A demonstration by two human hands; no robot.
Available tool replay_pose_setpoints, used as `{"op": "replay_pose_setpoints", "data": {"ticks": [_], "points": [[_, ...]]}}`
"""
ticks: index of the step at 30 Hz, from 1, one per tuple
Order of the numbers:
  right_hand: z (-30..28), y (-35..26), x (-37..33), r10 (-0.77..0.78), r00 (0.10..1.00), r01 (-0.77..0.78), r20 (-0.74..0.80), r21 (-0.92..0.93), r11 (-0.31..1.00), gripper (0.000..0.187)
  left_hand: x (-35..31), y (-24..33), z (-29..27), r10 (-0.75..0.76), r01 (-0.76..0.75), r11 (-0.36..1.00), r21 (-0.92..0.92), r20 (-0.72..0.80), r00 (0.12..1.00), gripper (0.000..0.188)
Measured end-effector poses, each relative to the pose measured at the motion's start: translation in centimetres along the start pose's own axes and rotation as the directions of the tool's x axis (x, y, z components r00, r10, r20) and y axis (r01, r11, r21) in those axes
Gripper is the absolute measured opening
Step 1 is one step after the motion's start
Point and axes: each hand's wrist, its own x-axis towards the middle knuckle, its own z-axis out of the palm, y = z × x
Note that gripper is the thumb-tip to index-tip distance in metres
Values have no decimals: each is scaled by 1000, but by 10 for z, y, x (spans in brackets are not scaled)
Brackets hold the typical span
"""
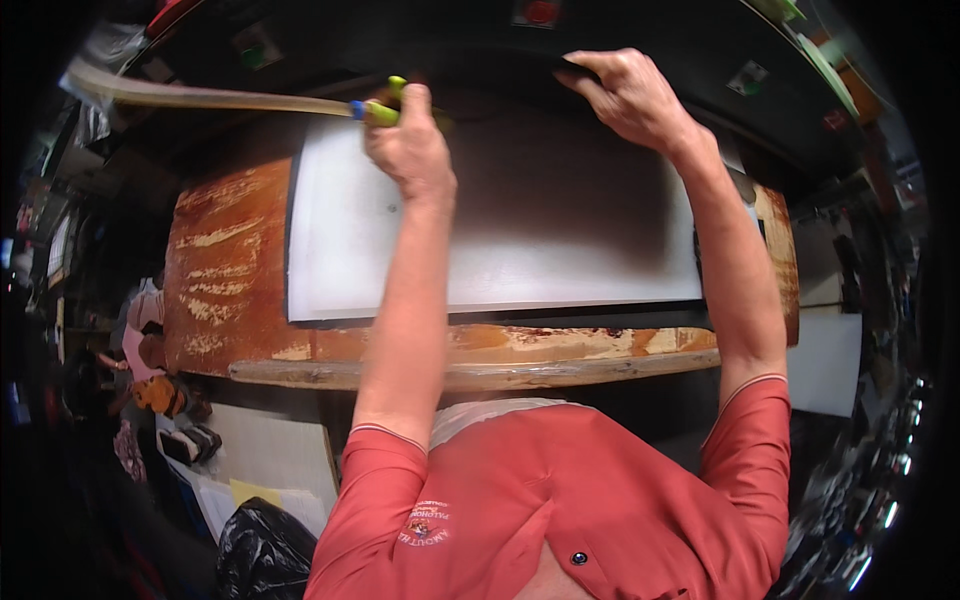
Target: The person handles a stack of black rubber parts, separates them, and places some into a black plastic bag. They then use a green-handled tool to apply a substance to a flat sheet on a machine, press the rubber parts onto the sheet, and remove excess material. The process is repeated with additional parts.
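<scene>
The left hand (410, 145) is closed around a yellow-green nozzle (382, 115), thumb up, above the far left part of a white board (350, 265). A blue collar (358, 110) joins the nozzle to a translucent hose (230, 98), which runs off to the left and bends at its outer end. The right hand (635, 95) is raised beyond the board, well apart from the left; its thumb and fingers are brought together at a dark edge. I cannot tell what that edge belongs to, as it merges with the black surface (400, 35) behind.

The board lies flat on a worn wooden table (225, 265), between the operator's forearms and beneath them. A broad shadow covers its upper right portion. A black plastic bag (265, 550) sits at the lower left, beside the operator's red shirt (600, 460).
</scene>
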Motion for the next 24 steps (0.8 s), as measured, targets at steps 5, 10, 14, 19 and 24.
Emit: {"op": "replay_pose_setpoints", "data": {"ticks": [5,10,14,19,24], "points": [[-53,-4,43,-174,971,213,162,-261,942,21,17,-22,11,108,-92,970,-223,58,992,9],[-71,-10,66,-224,952,283,209,-317,905,24,-34,-35,25,-150,170,960,-221,105,983,19],[-68,-7,67,-277,946,317,169,-310,896,26,-92,-38,50,-329,380,881,-282,212,920,18],[-63,1,55,-230,958,272,174,-285,919,26,-130,-22,49,-398,452,882,-134,304,866,22],[-59,-4,36,-161,974,190,161,-189,963,27,-99,-2,2,-216,260,959,-109,305,927,21]]}}
